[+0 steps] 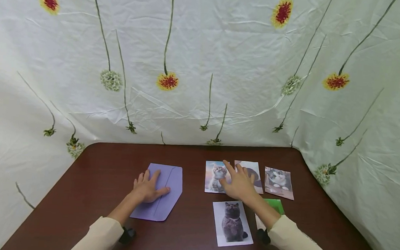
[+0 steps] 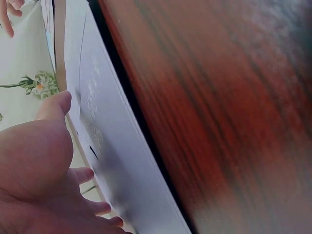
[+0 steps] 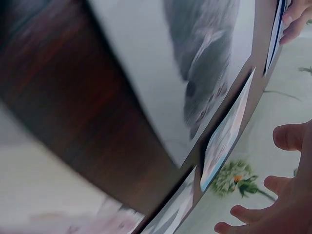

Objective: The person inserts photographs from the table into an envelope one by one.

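Note:
A purple envelope (image 1: 174, 177) lies on the left half of the table, a flap line running along its length. My left hand (image 1: 147, 188) rests on it with fingers and thumb spread. In the left wrist view those fingers reach along the pale envelope (image 2: 114, 141). My right hand (image 1: 240, 185) is spread above the cat pictures, holding nothing. It overlaps a fluffy kitten picture (image 1: 214, 173) and partly hides another cat picture (image 1: 257, 174). Nearer me lies a grey cat picture (image 1: 232, 222), which also fills the top of the right wrist view.
At the far right lies a picture of a grey-and-white cat (image 1: 280, 181). A green-edged picture (image 1: 277, 204) is mostly hidden beneath my right forearm. The dark wooden table (image 1: 108, 165) ends at a white flowered cloth (image 1: 187, 112) behind and at the sides.

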{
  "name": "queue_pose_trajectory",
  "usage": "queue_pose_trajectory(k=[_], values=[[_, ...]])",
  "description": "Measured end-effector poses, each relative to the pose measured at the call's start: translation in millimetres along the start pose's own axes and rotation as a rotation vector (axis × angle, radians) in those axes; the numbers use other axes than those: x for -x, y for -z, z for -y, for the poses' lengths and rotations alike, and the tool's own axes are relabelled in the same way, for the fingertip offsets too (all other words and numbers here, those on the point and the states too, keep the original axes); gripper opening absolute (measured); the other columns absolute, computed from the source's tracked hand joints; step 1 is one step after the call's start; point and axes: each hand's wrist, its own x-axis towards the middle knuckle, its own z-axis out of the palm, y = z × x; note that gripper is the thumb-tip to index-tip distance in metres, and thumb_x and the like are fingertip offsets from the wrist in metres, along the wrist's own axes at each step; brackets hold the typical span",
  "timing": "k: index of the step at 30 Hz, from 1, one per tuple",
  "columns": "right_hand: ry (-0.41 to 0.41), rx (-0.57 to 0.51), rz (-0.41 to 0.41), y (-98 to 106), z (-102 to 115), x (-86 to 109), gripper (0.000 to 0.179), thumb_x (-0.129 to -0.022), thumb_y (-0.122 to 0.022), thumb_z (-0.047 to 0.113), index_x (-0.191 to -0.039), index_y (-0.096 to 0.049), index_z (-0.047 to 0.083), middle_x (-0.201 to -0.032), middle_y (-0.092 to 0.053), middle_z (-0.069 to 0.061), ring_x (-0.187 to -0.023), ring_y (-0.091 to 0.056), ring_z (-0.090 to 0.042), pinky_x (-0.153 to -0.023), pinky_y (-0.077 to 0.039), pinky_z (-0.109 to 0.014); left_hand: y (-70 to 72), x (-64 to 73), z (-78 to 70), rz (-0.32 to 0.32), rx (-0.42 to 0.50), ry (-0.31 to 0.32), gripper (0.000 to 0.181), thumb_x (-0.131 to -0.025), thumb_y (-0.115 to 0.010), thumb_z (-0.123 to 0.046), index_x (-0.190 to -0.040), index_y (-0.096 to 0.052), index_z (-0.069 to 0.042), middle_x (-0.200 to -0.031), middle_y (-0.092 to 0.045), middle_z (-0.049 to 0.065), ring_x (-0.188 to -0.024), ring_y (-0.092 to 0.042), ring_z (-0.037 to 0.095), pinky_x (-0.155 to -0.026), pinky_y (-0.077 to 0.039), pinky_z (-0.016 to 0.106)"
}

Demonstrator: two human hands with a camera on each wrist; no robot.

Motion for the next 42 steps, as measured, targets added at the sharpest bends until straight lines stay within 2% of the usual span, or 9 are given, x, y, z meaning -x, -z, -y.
queue_pose_trajectory(k=[9,13,17,23,26,29,35,42], values=[[0.076,-0.033,-0.019,-11,21,-0.6,0.070,-0.093,-0.061,0.041,-0.158,-0.038,0.028,-0.152,-0.044,-0.025,-0.140,-0.040,-0.047,-0.103,-0.028,-0.074,-0.9,1.0,-1.5,-0.012,-0.003,0.006,0.083,-0.092,-0.067,-0.046,-0.152,-0.035,0.001,-0.154,-0.022,0.044,-0.143,-0.021,0.064,-0.114,-0.019,0.073],[0.097,-0.045,-0.017,-16,27,-1.7,0.069,-0.093,-0.063,0.040,-0.157,-0.040,0.028,-0.149,-0.048,-0.023,-0.137,-0.044,-0.045,-0.101,-0.032,-0.071,-1.9,0.6,-0.9,-0.027,0.018,0.000,0.080,-0.092,-0.068,-0.041,-0.152,-0.035,0.002,-0.152,-0.023,0.045,-0.142,-0.022,0.065,-0.114,-0.020,0.073],[0.107,-0.067,-0.007,-19,31,-1.5,0.068,-0.093,-0.064,0.038,-0.156,-0.042,0.026,-0.150,-0.048,-0.023,-0.138,-0.044,-0.047,-0.102,-0.032,-0.073,-3.6,-0.1,-0.8,-0.047,0.036,-0.009,0.077,-0.092,-0.068,-0.033,-0.150,-0.035,0.004,-0.150,-0.025,0.046,-0.141,-0.024,0.064,-0.114,-0.020,0.072],[0.105,-0.116,0.020,-19,35,-2.5,0.068,-0.093,-0.064,0.038,-0.156,-0.041,0.026,-0.152,-0.046,-0.026,-0.139,-0.043,-0.049,-0.102,-0.031,-0.076,-3.7,-4.4,0.9,-0.087,0.052,-0.006,0.078,-0.089,-0.072,-0.029,-0.151,-0.035,0.003,-0.144,-0.036,0.044,-0.134,-0.038,0.059,-0.109,-0.031,0.069],[0.100,-0.140,0.039,-18,34,-5.3,0.067,-0.094,-0.063,0.038,-0.156,-0.041,0.026,-0.153,-0.046,-0.025,-0.141,-0.042,-0.049,-0.102,-0.031,-0.076,-2.5,-6.3,2.5,-0.095,0.039,0.005,0.080,-0.089,-0.073,-0.030,-0.152,-0.035,0.002,-0.140,-0.042,0.042,-0.125,-0.047,0.059,-0.100,-0.041,0.069],[0.115,-0.189,0.032,-16,32,-8.1,0.065,-0.094,-0.063,0.034,-0.155,-0.043,0.022,-0.150,-0.051,-0.022,-0.140,-0.044,-0.048,-0.102,-0.034,-0.075,-1.2,-7.0,3.5,-0.099,0.025,0.005,0.079,-0.089,-0.072,-0.031,-0.151,-0.037,0.001,-0.140,-0.046,0.041,-0.121,-0.051,0.060,-0.092,-0.046,0.068],[0.129,-0.328,-0.010,-7,28,-11.3,0.054,-0.098,-0.062,0.027,-0.149,-0.051,0.014,-0.136,-0.063,-0.023,-0.127,-0.059,-0.044,-0.098,-0.048,-0.062,-1.5,-8.3,5.0,-0.130,0.012,-0.048,0.071,-0.089,-0.069,-0.029,-0.146,-0.044,0.005,-0.138,-0.049,0.044,-0.127,-0.050,0.059,-0.099,-0.044,0.065],[0.072,-0.369,-0.017,1,17,-13.5,0.049,-0.098,-0.062,0.029,-0.144,-0.057,0.014,-0.121,-0.070,-0.024,-0.104,-0.071,-0.040,-0.080,-0.056,-0.050,0.8,-7.2,-2.7,-0.143,0.023,-0.073,0.061,-0.094,-0.064,-0.029,-0.143,-0.050,0.003,-0.132,-0.055,0.042,-0.119,-0.057,0.057,-0.096,-0.047,0.062]])
